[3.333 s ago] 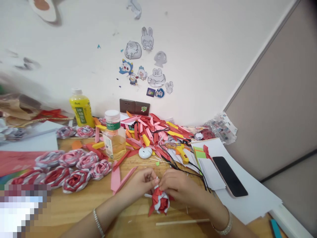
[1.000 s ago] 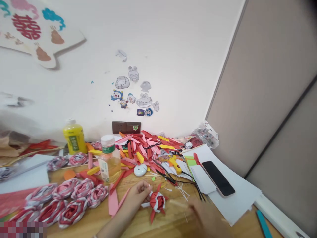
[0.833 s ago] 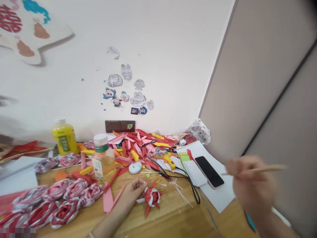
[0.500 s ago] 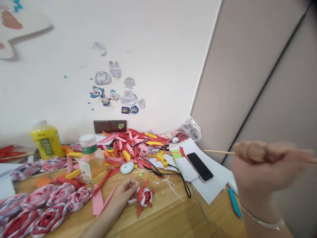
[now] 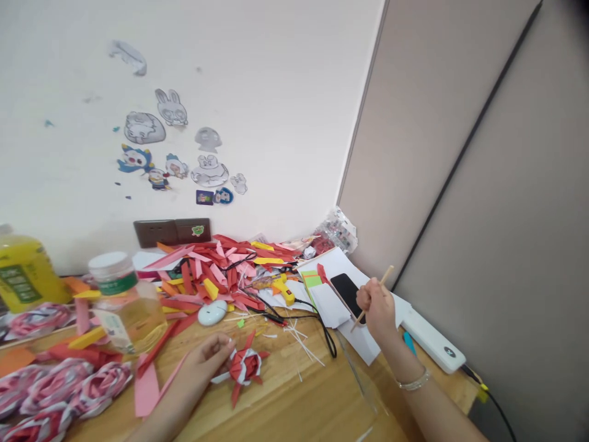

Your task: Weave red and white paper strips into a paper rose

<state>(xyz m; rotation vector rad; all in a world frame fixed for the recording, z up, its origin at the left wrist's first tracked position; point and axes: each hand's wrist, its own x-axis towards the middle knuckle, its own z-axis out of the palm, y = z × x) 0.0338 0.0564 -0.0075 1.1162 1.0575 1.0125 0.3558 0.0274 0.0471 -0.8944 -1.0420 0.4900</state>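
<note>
A red and white folded paper flower (image 5: 246, 366) with pointed red tips rests low over the wooden table. My left hand (image 5: 212, 355) is at its left side, fingers pinched on its edge. In my right hand (image 5: 376, 302), closed in a fist, is a thin wooden stick (image 5: 386, 274), slanting from upper right to lower left, in front of the black phone (image 5: 347, 291). A bracelet circles my right wrist.
Behind lie a heap of folded paper strips (image 5: 202, 270), a yellow glue gun (image 5: 283, 288) and a white oval object (image 5: 212, 312). Finished paper rosettes (image 5: 59, 387) and bottles (image 5: 133, 307) stand left. A white power bank (image 5: 432, 339) lies right.
My right hand has come down and left with the stick, from the raised right side to over the phone. My left hand stays at the flower. The view has shifted right.
</note>
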